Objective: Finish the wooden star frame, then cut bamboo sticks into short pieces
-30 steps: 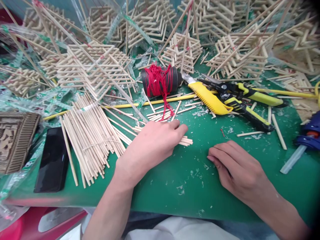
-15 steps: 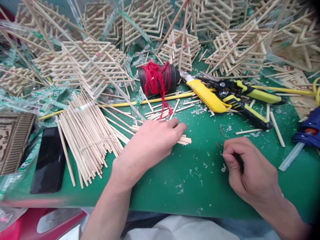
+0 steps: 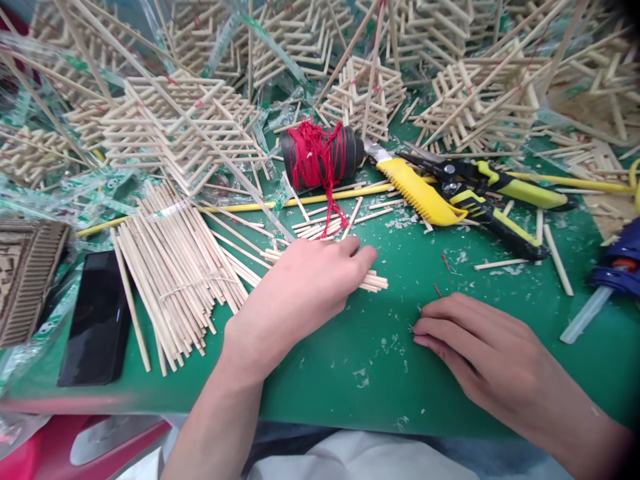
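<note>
My left hand point(image 3: 310, 277) is curled palm-down over a small bunch of short wooden sticks point(image 3: 376, 283), whose ends stick out past the fingers on the right. Its fingertips are mostly hidden beneath it. To the right, my right hand point(image 3: 475, 340) rests low on the green table, fingers stretched forward and holding nothing visible. Tiny white scraps and bits of red thread point(image 3: 437, 290) lie by its fingertips. Just beyond my left hand is a dark spool wound with red thread point(image 3: 317, 157), with loose strands trailing onto cut sticks.
A tied bundle of long sticks point(image 3: 175, 267) and a black phone point(image 3: 97, 320) lie left. A yellow-handled cutter point(image 3: 420, 190), pliers point(image 3: 480, 183) and a blue glue gun point(image 3: 620, 260) lie right. Several stacked-stick frames point(image 3: 180, 133) line the back.
My right hand has shifted left and its curled fingers have straightened out over the table. My left hand stays over the short sticks. The view has shifted slightly.
</note>
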Tool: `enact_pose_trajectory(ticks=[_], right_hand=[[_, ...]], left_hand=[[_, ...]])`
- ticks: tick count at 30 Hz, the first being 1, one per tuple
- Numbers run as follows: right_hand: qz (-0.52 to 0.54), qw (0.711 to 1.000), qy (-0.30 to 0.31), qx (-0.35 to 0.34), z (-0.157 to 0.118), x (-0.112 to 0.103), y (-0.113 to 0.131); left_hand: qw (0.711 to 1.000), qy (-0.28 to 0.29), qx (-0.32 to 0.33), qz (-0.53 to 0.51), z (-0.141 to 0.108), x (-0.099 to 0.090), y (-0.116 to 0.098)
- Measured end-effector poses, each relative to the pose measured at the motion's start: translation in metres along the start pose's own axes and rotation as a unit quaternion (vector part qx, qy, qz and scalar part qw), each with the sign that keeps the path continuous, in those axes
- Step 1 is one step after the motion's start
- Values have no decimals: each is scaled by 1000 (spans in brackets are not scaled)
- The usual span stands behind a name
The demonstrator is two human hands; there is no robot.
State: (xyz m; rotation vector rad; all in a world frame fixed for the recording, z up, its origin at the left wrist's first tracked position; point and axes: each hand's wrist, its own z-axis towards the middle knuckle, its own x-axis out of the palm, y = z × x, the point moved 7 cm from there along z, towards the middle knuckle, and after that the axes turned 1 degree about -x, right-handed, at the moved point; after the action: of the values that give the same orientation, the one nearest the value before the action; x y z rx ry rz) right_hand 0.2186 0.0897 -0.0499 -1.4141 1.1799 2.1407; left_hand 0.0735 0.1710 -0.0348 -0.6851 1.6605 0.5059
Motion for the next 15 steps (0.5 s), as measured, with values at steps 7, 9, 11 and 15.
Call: enact_pose_trajectory(ticks=[7,9,11,15], right_hand=[[-84,993,-43,-70,3,5,15],[-94,993,-39,-68,4,7,15],[-89,994,-34,-51,4,10,13],[-57,997,-49,3,2,9,4]], left_hand=[[1000,1,1,-8,-1,1,0],[1000,3,-1,-10,-1,2,0],[1000,3,-3,-9,0,2,1],[1000,0,-1,-2,0,1,0]])
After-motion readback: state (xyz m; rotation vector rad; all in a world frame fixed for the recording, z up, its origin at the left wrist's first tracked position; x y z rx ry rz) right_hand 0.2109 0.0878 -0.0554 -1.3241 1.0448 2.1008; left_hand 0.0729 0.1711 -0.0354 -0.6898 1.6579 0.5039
